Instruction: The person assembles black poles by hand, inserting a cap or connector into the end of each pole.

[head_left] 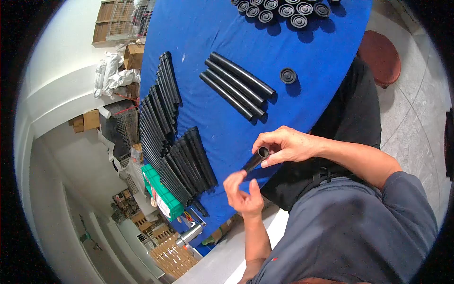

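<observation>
My right hand (289, 144) grips a black tube (253, 161) near its hollow end, thumb on one side and fingers on the other. That open end tilts up toward me. My left hand (243, 195), slightly blurred, is at the tube's lower end, with fingertips overlapping it and the thumb held apart. Beyond my hands, a few black tubes (236, 84) lie side by side on the blue cloth (217, 137). A single round black cap-like piece (288, 75) with ringed grooves sits beside them.
Many black tubes (163, 128) lie in stacked rows at the left table edge. A green box (161, 191) and a silver cylinder (190, 234) are nearby. Several ringed black pieces (286, 10) cluster at the far end. A red stool (379, 57) stands right of the table.
</observation>
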The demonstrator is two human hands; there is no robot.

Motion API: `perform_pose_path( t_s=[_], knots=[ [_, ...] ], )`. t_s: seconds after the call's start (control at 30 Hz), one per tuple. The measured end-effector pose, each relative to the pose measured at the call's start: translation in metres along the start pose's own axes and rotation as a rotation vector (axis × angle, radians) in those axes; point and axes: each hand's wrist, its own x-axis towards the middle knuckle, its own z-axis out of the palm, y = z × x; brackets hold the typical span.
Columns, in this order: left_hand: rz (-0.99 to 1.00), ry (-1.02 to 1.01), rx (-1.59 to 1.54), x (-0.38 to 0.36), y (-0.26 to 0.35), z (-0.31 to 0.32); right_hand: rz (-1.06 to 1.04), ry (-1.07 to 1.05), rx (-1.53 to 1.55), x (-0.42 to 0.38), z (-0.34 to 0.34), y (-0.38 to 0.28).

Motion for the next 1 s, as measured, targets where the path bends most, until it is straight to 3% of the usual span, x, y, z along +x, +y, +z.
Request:
perform_pose_path(
  t_s=[0.1,0.17,0.23,0.27,0.33,0.4,0.43,0.5,0.57,0.63,0.73,0.83,0.9,1.0],
  knots=[
    [-0.509,-0.208,-0.532,-0.024,0.014,0.002,-0.046,0.034,-0.109,0.002,0.002,0.002],
    [-1.082,-0.181,-1.324,-0.023,0.02,0.024,-0.091,0.063,-0.179,-0.001,0.005,0.003],
    [-1.209,-0.147,-2.084,-0.032,-0.006,0.04,-0.136,0.04,-0.26,-0.002,0.007,0.0],
    [-1.248,-0.145,-2.176,-0.038,-0.02,0.045,-0.161,0.036,-0.305,-0.005,0.009,-0.001],
    [-1.184,-0.022,-2.157,-0.025,-0.016,0.05,-0.183,-0.006,-0.419,-0.01,0.004,-0.011],
    [-1.091,0.065,-1.871,-0.028,-0.027,0.056,-0.25,0.149,-0.757,-0.017,-0.005,-0.038],
    [-0.919,-0.04,-1.811,-0.019,-0.033,0.056,-0.29,0.218,-0.922,-0.019,-0.01,-0.053],
    [-0.797,-0.043,-1.569,-0.008,-0.043,0.057,-0.251,0.387,-1.279,-0.016,-0.023,-0.083],
    [-0.706,-0.037,-1.586,0.009,-0.043,0.061,-0.227,0.515,-1.566,-0.004,-0.047,-0.086],
    [-0.656,-0.036,-1.579,0.023,-0.046,0.065,-0.118,0.468,-1.68,0.004,-0.069,-0.077],
    [-0.685,-0.012,-1.729,0.02,-0.065,0.071,0.074,0.302,-1.665,0.006,-0.085,-0.067],
    [-0.719,0.059,-1.852,0.013,-0.071,0.073,-0.045,0.347,-1.453,-0.005,-0.061,-0.078],
    [-0.724,0.058,-1.844,0.014,-0.07,0.074,-0.043,0.258,-1.092,-0.005,-0.033,-0.08],
    [-0.746,0.08,-1.833,0.021,-0.059,0.069,0.137,0.266,-0.685,-0.007,-0.002,-0.047]
  ],
)
